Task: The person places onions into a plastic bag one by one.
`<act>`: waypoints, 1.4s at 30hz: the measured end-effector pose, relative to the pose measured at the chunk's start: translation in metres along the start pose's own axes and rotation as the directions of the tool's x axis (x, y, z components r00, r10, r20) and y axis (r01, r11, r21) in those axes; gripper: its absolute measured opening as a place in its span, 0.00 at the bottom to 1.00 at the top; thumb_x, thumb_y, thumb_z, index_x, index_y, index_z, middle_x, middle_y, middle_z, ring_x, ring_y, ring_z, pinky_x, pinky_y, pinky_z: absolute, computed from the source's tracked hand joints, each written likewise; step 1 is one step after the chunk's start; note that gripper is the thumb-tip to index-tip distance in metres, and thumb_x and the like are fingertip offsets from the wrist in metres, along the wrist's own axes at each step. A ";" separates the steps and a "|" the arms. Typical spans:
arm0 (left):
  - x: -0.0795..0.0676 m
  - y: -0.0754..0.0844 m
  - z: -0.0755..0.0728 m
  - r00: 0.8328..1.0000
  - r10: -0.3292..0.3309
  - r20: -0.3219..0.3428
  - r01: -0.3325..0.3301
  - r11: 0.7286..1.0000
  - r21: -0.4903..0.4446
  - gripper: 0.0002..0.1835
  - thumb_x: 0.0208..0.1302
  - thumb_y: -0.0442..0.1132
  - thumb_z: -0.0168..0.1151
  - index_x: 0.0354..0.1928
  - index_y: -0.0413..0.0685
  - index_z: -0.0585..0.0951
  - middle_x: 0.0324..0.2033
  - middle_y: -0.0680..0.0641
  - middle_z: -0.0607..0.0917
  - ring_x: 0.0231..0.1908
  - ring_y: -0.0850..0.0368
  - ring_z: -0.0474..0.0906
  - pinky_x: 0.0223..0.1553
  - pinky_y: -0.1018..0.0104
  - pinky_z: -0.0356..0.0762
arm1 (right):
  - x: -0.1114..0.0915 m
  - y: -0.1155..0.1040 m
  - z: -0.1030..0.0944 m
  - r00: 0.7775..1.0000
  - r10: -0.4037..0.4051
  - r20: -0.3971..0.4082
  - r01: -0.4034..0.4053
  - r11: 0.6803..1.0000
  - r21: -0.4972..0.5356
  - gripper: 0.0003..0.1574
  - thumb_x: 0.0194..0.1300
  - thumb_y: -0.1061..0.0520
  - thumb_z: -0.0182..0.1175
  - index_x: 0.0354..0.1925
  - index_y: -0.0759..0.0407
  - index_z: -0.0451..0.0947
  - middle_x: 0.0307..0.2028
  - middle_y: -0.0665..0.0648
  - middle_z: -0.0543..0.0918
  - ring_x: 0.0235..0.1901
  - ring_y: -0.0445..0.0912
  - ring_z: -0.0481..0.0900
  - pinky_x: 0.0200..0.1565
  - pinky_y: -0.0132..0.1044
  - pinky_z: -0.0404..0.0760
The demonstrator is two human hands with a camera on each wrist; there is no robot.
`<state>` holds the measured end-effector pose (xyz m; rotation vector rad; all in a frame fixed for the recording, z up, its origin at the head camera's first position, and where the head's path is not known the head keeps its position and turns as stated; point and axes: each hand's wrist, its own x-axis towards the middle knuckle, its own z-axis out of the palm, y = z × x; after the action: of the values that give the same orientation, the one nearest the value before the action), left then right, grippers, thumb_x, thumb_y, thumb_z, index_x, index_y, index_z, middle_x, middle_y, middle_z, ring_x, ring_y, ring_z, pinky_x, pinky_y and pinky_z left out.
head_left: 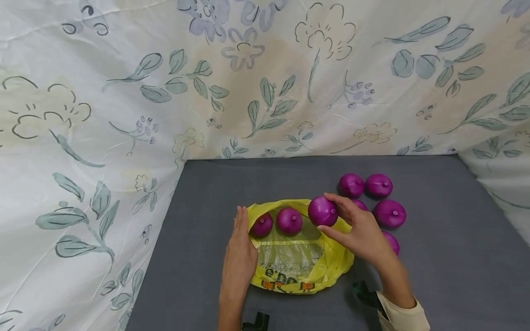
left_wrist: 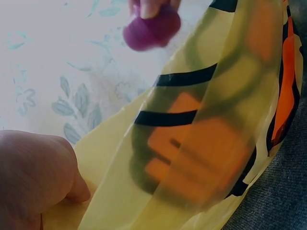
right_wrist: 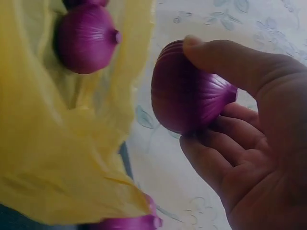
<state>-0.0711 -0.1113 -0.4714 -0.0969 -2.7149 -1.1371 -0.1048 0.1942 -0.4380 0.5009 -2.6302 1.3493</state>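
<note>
A yellow plastic bag (head_left: 337,257) lies on the grey table with its mouth open. Two red onions (head_left: 289,221) show inside, one at the left wall and one beside it. My left hand (head_left: 241,253) holds the bag's left edge, and in the left wrist view its thumb (left_wrist: 79,189) lies against the plastic. Between the thumb and fingers of my right hand (head_left: 364,232) is another red onion (right_wrist: 189,91), held over the right side of the bag's mouth. In the right wrist view, this onion is apart from the bag.
To the right of the bag lie several more red onions (head_left: 389,214), some partly hidden behind my right hand. The grey table (head_left: 447,276) ends at the back against a flower-print cloth (head_left: 256,82), which also hangs at both sides.
</note>
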 end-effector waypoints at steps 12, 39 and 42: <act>-0.001 -0.001 0.002 1.000 -0.002 -0.001 0.002 1.000 0.002 0.36 0.77 0.20 0.45 0.84 0.42 0.56 0.83 0.42 0.55 0.80 0.38 0.55 0.22 0.65 0.62 | 0.002 0.015 0.025 0.991 0.038 0.125 -0.023 0.993 -0.120 0.48 0.60 0.50 0.81 0.73 0.56 0.71 0.65 0.61 0.82 0.62 0.61 0.83 0.59 0.58 0.81; -0.001 -0.001 -0.001 1.000 -0.008 0.019 0.008 1.000 0.001 0.38 0.77 0.20 0.45 0.85 0.46 0.55 0.83 0.46 0.53 0.81 0.42 0.54 0.18 0.68 0.58 | 0.008 0.024 0.046 0.988 0.062 0.144 -0.028 0.974 -0.223 0.48 0.59 0.54 0.81 0.73 0.58 0.71 0.58 0.63 0.85 0.39 0.48 0.85 0.48 0.52 0.86; 0.000 -0.001 -0.001 1.000 -0.008 0.019 0.008 1.000 0.000 0.38 0.77 0.20 0.45 0.85 0.46 0.54 0.83 0.45 0.54 0.81 0.41 0.54 0.17 0.69 0.57 | 0.009 0.023 0.046 0.987 0.063 0.148 -0.027 0.972 -0.232 0.49 0.60 0.54 0.81 0.74 0.59 0.70 0.60 0.64 0.84 0.41 0.50 0.86 0.50 0.54 0.85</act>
<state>-0.0710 -0.1121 -0.4714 -0.0971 -2.7341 -1.1439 -0.1204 0.1677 -0.4801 0.5347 -2.8908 1.0350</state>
